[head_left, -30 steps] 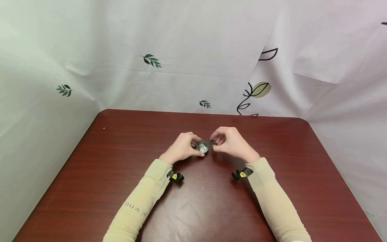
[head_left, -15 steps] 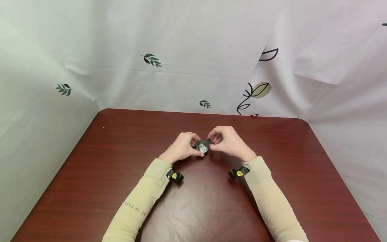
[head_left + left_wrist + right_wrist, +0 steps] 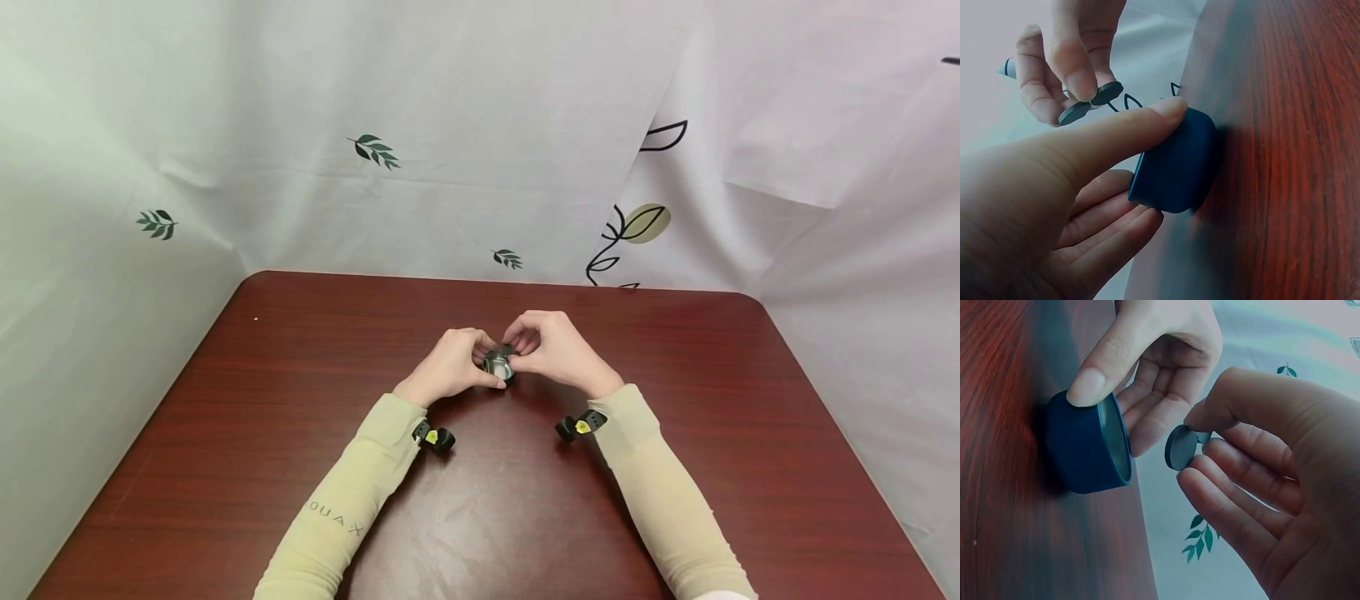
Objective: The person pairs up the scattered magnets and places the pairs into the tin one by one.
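My left hand [image 3: 447, 364] grips a small dark round cup [image 3: 495, 368] with a shiny inside, which sits on the table. Thumb on one side and fingers on the other, it holds the dark blue wall of the cup [image 3: 1175, 165] in the left wrist view. Between thumb and fingers, my right hand [image 3: 558, 354] pinches a flat dark grey piece [image 3: 1109, 93] with two round lobes. In the right wrist view this lobed piece [image 3: 1181, 448] is just off the open mouth of the cup [image 3: 1088, 450], apart from it. The fingertips partly cover the piece.
The reddish-brown wooden table [image 3: 360, 333] extends around both hands. A white cloth with leaf prints [image 3: 450, 192] hangs behind it and at both sides. Small black devices [image 3: 581, 427] are strapped to both wrists.
My right hand has moved left with the lobed piece, from beside the cup to over its mouth. The left hand and the cup have stayed in place.
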Demonstrator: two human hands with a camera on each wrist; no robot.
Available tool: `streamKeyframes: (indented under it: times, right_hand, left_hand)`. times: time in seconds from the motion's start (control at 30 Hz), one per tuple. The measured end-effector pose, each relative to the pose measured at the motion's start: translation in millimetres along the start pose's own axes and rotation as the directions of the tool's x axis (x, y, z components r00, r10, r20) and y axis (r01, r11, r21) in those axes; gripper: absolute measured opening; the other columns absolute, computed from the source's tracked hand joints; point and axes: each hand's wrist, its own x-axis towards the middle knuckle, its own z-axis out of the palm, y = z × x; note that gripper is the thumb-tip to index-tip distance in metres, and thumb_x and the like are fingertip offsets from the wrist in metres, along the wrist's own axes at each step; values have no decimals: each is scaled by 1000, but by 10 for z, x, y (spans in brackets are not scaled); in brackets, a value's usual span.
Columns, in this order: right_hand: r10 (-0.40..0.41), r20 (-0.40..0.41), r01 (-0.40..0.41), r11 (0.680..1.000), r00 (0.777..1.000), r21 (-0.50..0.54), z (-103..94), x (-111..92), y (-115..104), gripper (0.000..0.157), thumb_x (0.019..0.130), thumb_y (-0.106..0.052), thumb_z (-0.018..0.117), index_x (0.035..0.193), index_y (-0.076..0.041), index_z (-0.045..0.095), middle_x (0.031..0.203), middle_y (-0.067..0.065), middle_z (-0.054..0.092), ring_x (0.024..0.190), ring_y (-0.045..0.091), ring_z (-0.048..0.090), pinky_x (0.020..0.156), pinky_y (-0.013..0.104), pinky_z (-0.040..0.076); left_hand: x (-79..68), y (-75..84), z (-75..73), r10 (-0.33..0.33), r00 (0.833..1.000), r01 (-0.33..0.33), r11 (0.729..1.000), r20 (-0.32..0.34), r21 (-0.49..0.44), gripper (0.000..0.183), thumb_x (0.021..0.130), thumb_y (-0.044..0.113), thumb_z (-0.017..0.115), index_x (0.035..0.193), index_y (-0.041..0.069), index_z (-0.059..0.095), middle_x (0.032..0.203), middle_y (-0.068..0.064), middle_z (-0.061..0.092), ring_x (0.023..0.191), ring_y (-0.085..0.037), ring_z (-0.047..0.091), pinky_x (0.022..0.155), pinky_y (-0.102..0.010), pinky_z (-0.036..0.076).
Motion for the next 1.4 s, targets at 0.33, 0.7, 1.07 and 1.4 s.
streamKeyframes:
  times: [0.33,0.7,1.07,1.4]
  right_hand:
    - [-9,27,10,1000,1000,-24,44,48,16,26,73,4,86,95,-4,75,87,5,69,74,18,66,69,31,59]
    - [-2,71,6,998,997,-55,123,68,66,26,73,0,88,95,-6,75,84,0,68,72,13,65,68,28,58]
    - [12,93,-6,998,996,-64,185,68,89,25,72,1,86,94,-5,75,84,4,68,72,15,65,68,28,57]
    - [14,98,-6,996,995,-88,194,79,103,25,72,1,86,94,-4,75,84,5,69,72,14,66,67,27,57]
  left_hand:
    - [-11,-3,-9,-3,1000,3,1000,2,-15,50,70,26,97,109,6,72,98,0,69,88,-12,66,79,-25,55]
    - [-5,-16,-10,38,999,-38,999,-9,4,49,69,28,97,104,5,72,95,-1,69,86,-13,66,78,-26,55]
    - [-8,-16,-4,32,999,-32,999,-11,22,48,68,29,97,103,7,72,94,0,68,85,-12,66,77,-26,55]
    - [-8,-15,-6,37,999,-36,999,-15,22,49,69,28,97,104,6,72,93,0,68,84,-11,66,77,-26,55]
